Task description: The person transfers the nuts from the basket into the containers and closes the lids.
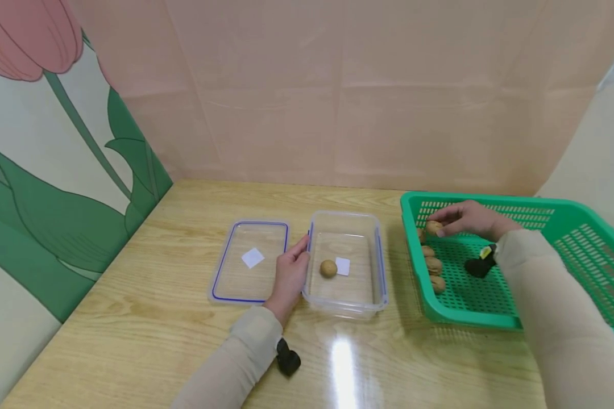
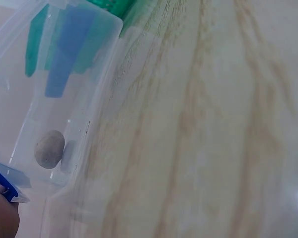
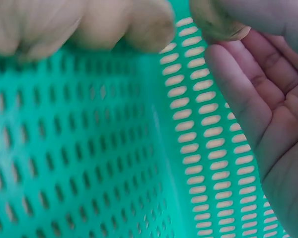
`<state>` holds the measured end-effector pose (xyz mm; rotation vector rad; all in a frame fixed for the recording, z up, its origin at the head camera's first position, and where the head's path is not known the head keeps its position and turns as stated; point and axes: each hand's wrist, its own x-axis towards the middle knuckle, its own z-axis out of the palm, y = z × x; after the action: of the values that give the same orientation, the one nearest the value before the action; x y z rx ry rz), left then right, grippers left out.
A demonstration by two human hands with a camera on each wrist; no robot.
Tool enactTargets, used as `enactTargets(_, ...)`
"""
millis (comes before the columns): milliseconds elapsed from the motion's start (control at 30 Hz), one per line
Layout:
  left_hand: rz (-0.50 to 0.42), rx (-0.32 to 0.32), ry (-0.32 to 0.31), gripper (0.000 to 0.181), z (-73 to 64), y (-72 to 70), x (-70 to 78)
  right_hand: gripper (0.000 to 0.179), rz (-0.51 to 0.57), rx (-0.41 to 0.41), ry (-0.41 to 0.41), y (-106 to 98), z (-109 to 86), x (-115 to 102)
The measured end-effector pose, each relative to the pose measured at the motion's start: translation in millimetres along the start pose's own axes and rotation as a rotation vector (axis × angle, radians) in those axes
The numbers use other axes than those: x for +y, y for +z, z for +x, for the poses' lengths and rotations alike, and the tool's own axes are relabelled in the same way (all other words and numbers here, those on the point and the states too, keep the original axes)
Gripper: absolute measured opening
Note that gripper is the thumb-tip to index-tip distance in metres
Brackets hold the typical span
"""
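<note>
My right hand (image 1: 463, 220) pinches a walnut (image 1: 433, 228) between thumb and fingertips, inside the green basket (image 1: 465, 320) near its far left corner. The right wrist view shows that walnut (image 3: 216, 22) only partly, at the top. More walnuts (image 1: 433, 265) lie along the basket's left wall. My left hand (image 1: 290, 272) touches the left side of a clear plastic container (image 1: 345, 309), its fingers fairly straight along the outer wall. Inside the container are a round tan nut, probably a walnut (image 1: 328, 268), and a white square (image 1: 342, 266).
A clear lid with a blue seal (image 1: 225, 267) lies left of the container, with a white square (image 1: 253, 258) on it. A pink sheet (image 1: 307, 113) hangs behind the wooden table (image 1: 148, 318). A tulip picture (image 1: 82, 159) covers the left side.
</note>
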<state>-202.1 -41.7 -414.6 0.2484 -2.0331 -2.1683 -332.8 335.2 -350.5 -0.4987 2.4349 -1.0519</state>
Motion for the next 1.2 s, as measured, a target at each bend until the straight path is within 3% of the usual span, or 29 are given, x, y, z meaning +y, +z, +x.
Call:
enactTargets(133,0.000,-0.021,-0.017,0.042,-1.9,-1.1,5.2,0.046,0.065,0.019,-0.046,-1,-0.8,-8)
enactTargets(367,0.036,-0.011,-0.013,0.042,-19.2,-0.4,31.8,0.039,0.113,0.037,-0.096,-1,2.2,-19)
enactTargets(500,0.035,-0.007,-0.011,0.042,-21.7,-0.2,35.3,0.033,0.188,0.063,-0.167,1,4.4,-26)
enactTargets(767,0.009,0.024,0.022,0.041,-0.4,1.8,-1.2,0.036,0.322,0.082,-0.284,6,7.7,-44)
enactTargets(1200,0.012,0.019,-0.008,0.042,-0.2,1.7,-0.8,0.040,0.594,0.008,-0.536,27,18.6,-79)
